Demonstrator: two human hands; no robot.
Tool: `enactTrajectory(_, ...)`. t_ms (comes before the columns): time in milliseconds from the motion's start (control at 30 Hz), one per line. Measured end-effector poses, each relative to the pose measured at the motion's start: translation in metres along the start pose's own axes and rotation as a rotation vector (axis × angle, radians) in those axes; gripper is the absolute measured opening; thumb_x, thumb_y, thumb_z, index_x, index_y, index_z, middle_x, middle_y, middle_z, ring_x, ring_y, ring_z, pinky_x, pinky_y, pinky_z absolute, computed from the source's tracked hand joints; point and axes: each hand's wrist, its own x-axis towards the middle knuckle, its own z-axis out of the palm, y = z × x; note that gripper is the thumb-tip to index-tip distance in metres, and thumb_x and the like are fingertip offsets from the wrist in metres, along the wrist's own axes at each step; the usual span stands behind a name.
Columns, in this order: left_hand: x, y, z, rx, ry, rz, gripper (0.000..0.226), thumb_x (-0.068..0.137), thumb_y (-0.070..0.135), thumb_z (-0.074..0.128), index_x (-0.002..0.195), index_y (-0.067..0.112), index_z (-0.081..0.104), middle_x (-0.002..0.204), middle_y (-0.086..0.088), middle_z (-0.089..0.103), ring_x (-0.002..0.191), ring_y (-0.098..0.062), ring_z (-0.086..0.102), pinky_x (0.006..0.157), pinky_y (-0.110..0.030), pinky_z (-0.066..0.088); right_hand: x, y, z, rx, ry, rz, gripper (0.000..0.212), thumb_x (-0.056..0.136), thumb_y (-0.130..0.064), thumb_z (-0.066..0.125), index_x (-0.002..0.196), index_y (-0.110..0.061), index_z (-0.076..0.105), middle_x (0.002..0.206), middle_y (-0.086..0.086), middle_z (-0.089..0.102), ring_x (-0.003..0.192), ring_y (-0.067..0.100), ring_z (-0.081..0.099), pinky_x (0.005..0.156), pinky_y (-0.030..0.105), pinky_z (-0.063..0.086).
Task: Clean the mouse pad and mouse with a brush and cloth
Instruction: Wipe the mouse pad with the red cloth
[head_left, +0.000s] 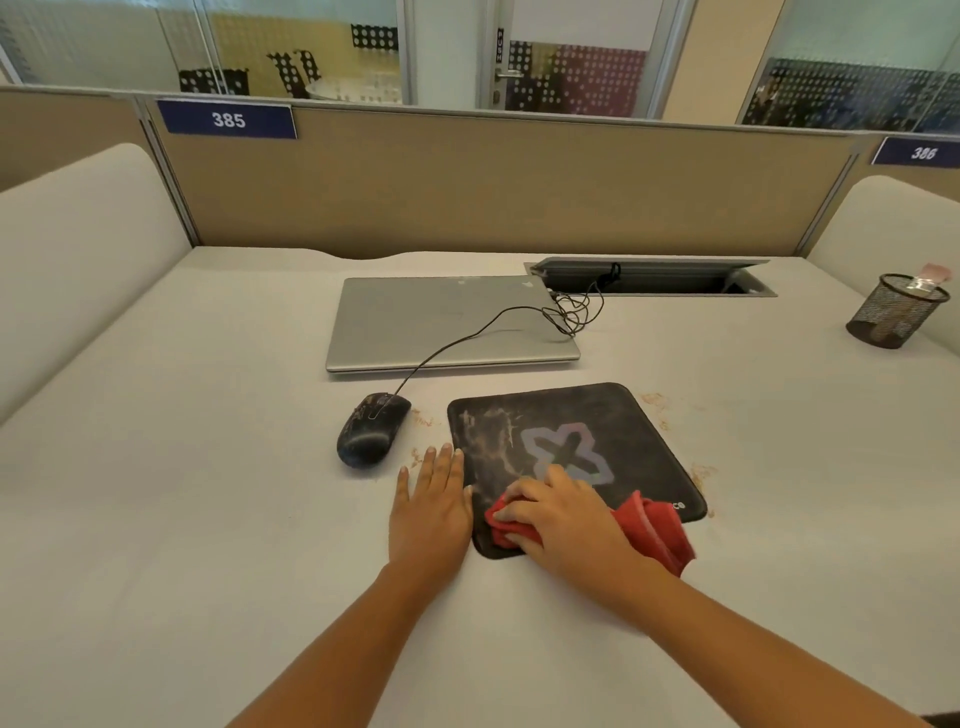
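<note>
- While the left hand (430, 512) lies flat, grip open, on the table (208, 467) beside the mouse pad (597, 415), the right hand (563, 519) clutches a red cloth (654, 530) on its near corner.
- Smudged mouse (371, 428) sits left of pad, apart.

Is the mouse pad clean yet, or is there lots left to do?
Nothing looks finished. The right hand grips a red cloth on the mouse pad, while the left hand lies flat beside it. Pale smears mark the pad's left half, the mouse looks dusty, and crumbs lie on the desk. No brush is visible.
</note>
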Motion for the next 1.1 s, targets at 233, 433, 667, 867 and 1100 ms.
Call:
enactTrajectory(233,0.0,0.003,-0.001,-0.014,-0.016,-0.014,0.051,0.101,0.032,0.009,0.148,0.018,-0.006,0.158,-0.001,-0.007,0.145,-0.017,-0.01,0.116,-0.036,-0.008,-0.005,0.01,-0.013,0.027,-0.012,0.073,0.032,0.093,-0.04,0.047,0.12,-0.03,0.062,0.123,-0.006,0.056,0.11,0.021,0.045,0.086,0.032,0.037)
enactTrajectory(433,0.0,0.002,0.001,0.011,-0.02,-0.018,0.052,0.101,0.032,0.008,0.147,0.018,-0.008,0.157,-0.001,-0.009,0.144,-0.017,-0.012,0.116,-0.037,-0.008,-0.01,-0.016,0.001,0.041,0.017,-0.053,0.02,0.064,-0.047,0.079,0.081,-0.041,0.072,0.083,-0.02,0.065,0.07,0.008,0.058,0.054,0.019,0.045)
enactTrajectory(667,0.001,0.002,-0.001,-0.026,-0.011,-0.02,0.051,0.1,0.033,0.008,0.148,0.02,-0.007,0.157,0.0,-0.009,0.144,-0.017,-0.012,0.115,-0.036,-0.011,0.009,0.019,-0.024,0.026,-0.116,0.176,0.036,0.096,-0.041,0.042,0.128,-0.031,0.054,0.132,-0.005,0.049,0.119,0.018,0.04,0.098,0.03,0.036)
enactTrajectory(867,-0.002,0.002,-0.001,0.01,0.011,-0.011,0.052,0.101,0.031,0.01,0.148,0.019,-0.008,0.157,-0.002,-0.011,0.144,-0.017,-0.012,0.116,-0.036,-0.009,0.048,-0.016,0.0,0.066,-0.007,0.167,0.031,0.096,-0.039,0.041,0.123,-0.028,0.053,0.131,-0.003,0.048,0.118,0.019,0.039,0.098,0.032,0.037)
enactTrajectory(1100,0.001,0.002,-0.002,-0.033,-0.016,-0.038,0.052,0.1,0.035,0.007,0.147,0.021,-0.009,0.157,0.0,-0.012,0.144,-0.016,-0.013,0.115,-0.035,-0.011,0.063,0.05,-0.011,-0.089,-0.091,0.42,0.031,0.096,-0.03,0.045,0.125,-0.023,0.053,0.135,0.001,0.045,0.123,0.023,0.038,0.099,0.036,0.038)
